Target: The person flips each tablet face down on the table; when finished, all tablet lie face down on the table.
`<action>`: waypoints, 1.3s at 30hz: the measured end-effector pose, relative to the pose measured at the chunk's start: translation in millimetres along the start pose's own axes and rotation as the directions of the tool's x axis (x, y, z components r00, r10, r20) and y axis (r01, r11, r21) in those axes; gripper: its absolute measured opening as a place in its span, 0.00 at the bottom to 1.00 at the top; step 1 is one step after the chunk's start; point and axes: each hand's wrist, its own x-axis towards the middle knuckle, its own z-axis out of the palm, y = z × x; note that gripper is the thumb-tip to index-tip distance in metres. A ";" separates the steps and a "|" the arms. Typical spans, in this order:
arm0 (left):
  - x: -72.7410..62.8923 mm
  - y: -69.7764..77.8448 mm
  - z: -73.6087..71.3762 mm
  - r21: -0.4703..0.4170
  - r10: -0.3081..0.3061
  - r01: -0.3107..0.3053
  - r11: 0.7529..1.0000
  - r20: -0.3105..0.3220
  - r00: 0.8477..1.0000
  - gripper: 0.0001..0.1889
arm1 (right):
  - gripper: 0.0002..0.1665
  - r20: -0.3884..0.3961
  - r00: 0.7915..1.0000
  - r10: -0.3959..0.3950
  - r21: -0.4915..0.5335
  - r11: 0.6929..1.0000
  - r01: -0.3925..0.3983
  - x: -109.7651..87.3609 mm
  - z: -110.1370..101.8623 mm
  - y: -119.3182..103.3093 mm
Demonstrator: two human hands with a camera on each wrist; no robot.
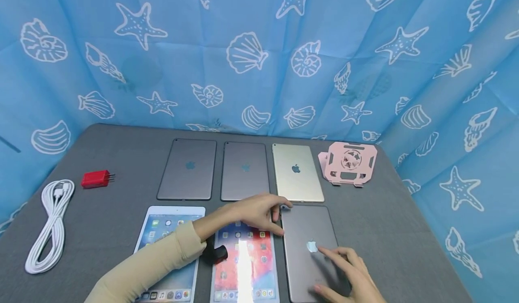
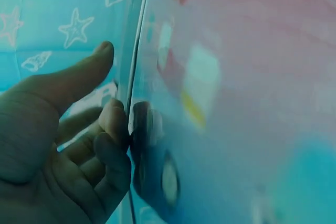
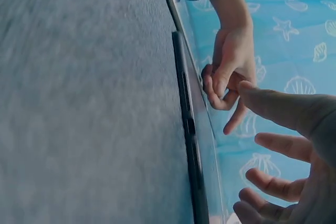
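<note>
A dark grey tablet (image 1: 302, 231) lies back side up at the front right, its logo shining. My left hand (image 1: 259, 213) reaches across from the left, with its fingertips at the tablet's upper left corner and its thumb apart from the other fingers. In the left wrist view, the left hand's fingers (image 2: 113, 166) are loosely bent beside a tablet's glossy screen (image 2: 220, 103). Over the grey tablet's lower right part is my right hand (image 1: 350, 276), fingers spread, index fingertip near the logo. The right wrist view shows this hand (image 3: 294, 166) beside the thin tablet edge (image 3: 189, 124).
Behind lie two dark tablets (image 1: 188, 176) (image 1: 245, 176) and a gold one (image 1: 298, 179), backs up. Two lit tablets (image 1: 162, 217) (image 1: 263, 267) lie partly under my left arm. A pink stand (image 1: 352, 163) is at right; a red charger (image 1: 95, 179) and white cable (image 1: 54, 222) at left.
</note>
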 end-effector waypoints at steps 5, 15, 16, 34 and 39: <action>-16.0 -6.9 -14.3 -0.017 0.027 -0.027 0.999 0.000 1.000 0.32 | 0.39 -0.069 0.987 -0.143 0.048 0.988 0.146 0.3 3.7 -5.9; -52.1 -18.7 -47.3 0.009 0.019 -0.019 1.000 -0.026 0.999 0.35 | 0.41 -0.008 0.959 -0.284 0.077 0.956 0.284 3.0 6.7 -10.6; -56.1 -19.7 -50.5 0.017 0.017 -0.017 1.000 -0.031 0.999 0.35 | 0.41 0.006 0.961 -0.278 0.085 0.957 0.276 3.1 6.2 -11.6; -116.6 -45.0 -59.8 0.143 -0.093 0.097 0.985 -0.039 0.995 0.44 | 0.51 -0.045 0.868 -0.495 0.106 0.861 0.497 8.2 37.5 -29.0; -118.8 -48.0 -52.6 0.169 -0.120 0.123 0.978 -0.029 0.992 0.46 | 0.55 -0.066 0.772 -0.633 -0.012 0.774 0.633 15.8 56.7 -18.9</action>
